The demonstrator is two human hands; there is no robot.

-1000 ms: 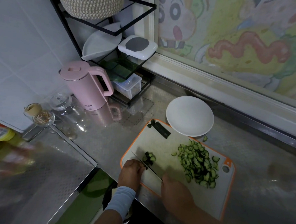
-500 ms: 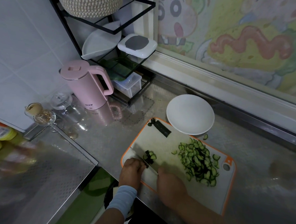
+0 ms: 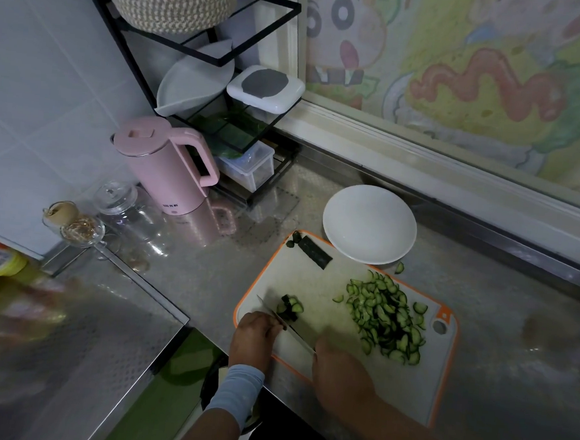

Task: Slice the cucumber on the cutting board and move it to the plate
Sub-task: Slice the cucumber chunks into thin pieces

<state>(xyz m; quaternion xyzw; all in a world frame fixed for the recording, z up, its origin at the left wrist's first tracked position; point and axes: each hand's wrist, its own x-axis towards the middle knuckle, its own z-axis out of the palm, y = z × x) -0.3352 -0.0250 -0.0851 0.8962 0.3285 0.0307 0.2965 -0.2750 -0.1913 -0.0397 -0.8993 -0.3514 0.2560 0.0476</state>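
The right hand (image 3: pixel 340 371) grasps the knife (image 3: pixel 296 333), its blade angled across the near-left corner of the cutting board (image 3: pixel 315 283). The left hand (image 3: pixel 256 336) sits curled beside the blade; whether it holds anything I cannot tell. A few cucumber pieces (image 3: pixel 291 306) lie just past the blade, with the sliced heap (image 3: pixel 384 319) to the right. The white plate (image 3: pixel 369 223) sits at the board's far edge.

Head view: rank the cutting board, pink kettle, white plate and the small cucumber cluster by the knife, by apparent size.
1. cutting board, clearly largest.
2. pink kettle and white plate: they look about alike, so unranked.
3. small cucumber cluster beside the knife, smallest.
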